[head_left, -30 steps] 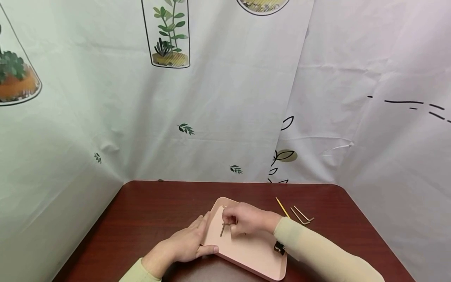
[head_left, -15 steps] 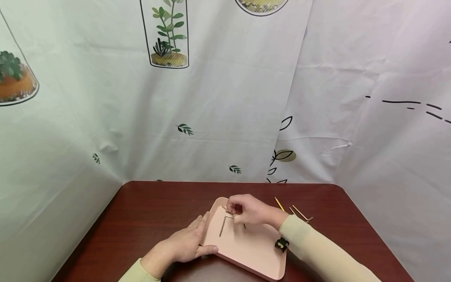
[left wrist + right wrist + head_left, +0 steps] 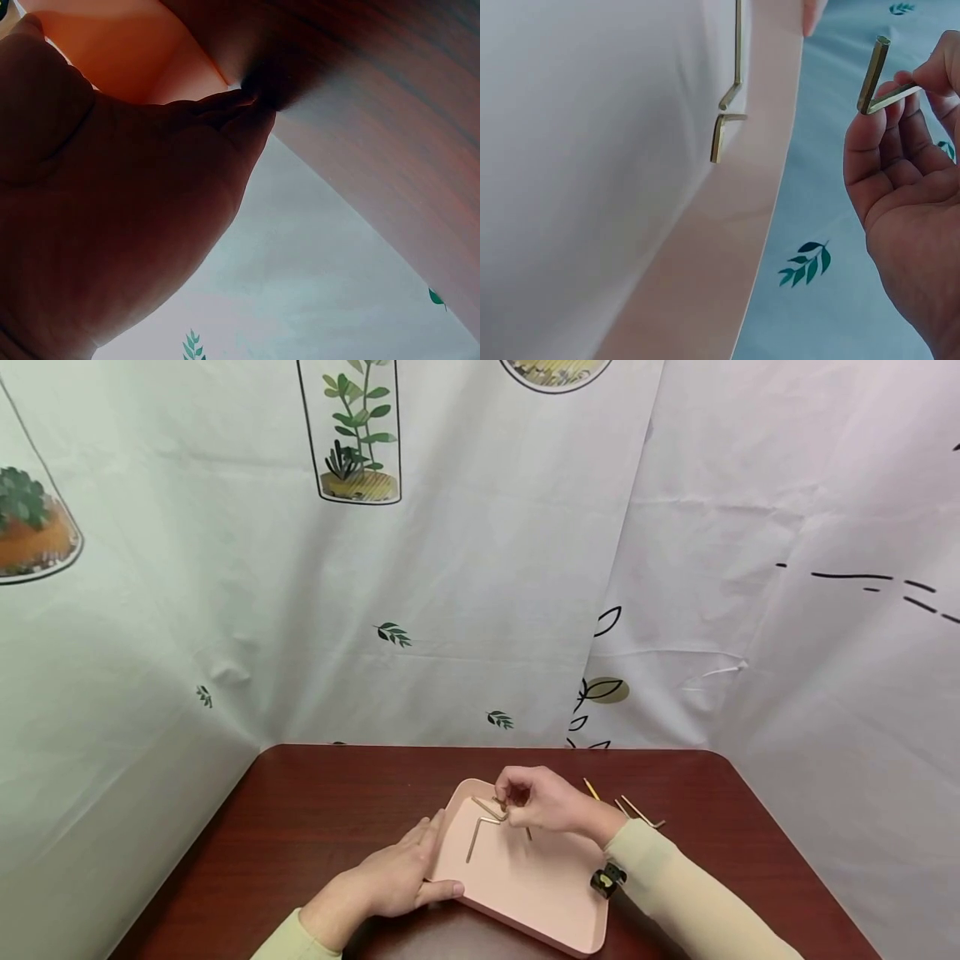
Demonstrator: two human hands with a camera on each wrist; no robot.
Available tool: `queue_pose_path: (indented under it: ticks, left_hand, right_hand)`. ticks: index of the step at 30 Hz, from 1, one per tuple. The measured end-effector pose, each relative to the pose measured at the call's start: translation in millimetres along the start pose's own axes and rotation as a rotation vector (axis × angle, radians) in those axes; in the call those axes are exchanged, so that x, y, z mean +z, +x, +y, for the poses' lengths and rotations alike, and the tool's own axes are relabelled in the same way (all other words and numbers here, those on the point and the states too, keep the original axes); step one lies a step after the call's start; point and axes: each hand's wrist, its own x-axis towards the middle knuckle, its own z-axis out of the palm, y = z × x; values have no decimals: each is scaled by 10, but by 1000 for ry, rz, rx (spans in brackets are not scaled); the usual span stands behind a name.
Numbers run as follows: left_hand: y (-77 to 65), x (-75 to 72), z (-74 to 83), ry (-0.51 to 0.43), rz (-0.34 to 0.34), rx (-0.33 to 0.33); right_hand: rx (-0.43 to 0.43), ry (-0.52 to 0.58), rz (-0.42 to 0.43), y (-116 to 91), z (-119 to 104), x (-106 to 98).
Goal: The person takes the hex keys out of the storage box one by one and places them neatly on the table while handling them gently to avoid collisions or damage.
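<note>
While the left hand (image 3: 396,872) lies with fingers outstretched along the pink tray (image 3: 525,893), thumb at its edge, the right hand (image 3: 551,803) pinches an L-shaped key (image 3: 869,94) above it. Good handling, I'd judge, means a steady left palm and a firm pinch, clear of the loose keys (image 3: 474,839) inside. That held piece looks golden, flat-sided, sharply bent; beyond, bent rods (image 3: 637,811) lie on the bench (image 3: 337,802).

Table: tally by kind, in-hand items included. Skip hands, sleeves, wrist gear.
Tray: 1
Hex keys: 5 (2 in the tray, 1 in the right hand, 2 on the table, one of those partly hidden)
Yellow stick: 1, partly hidden
Total: 7 visible
</note>
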Motion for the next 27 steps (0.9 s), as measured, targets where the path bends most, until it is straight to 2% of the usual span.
queue_pose_path:
  ticks: [6, 11, 16, 21, 27]
  left_hand:
    - [-1, -15, 2, -3, 4, -2]
    - [-10, -6, -5, -8, 3, -7]
    - [-9, -9, 1, -1, 3, 3]
    - [-7, -17, 11, 3, 8, 16]
    - [-6, 0, 7, 3, 0, -2]
  right_hand:
    - [99, 76, 31, -59, -35, -60]
    - [139, 105, 60, -104, -30, -92]
    - [120, 94, 84, -128, -2, -124]
    - [56, 58, 85, -136, 23, -172]
    - [33, 64, 85, -157, 42, -229]
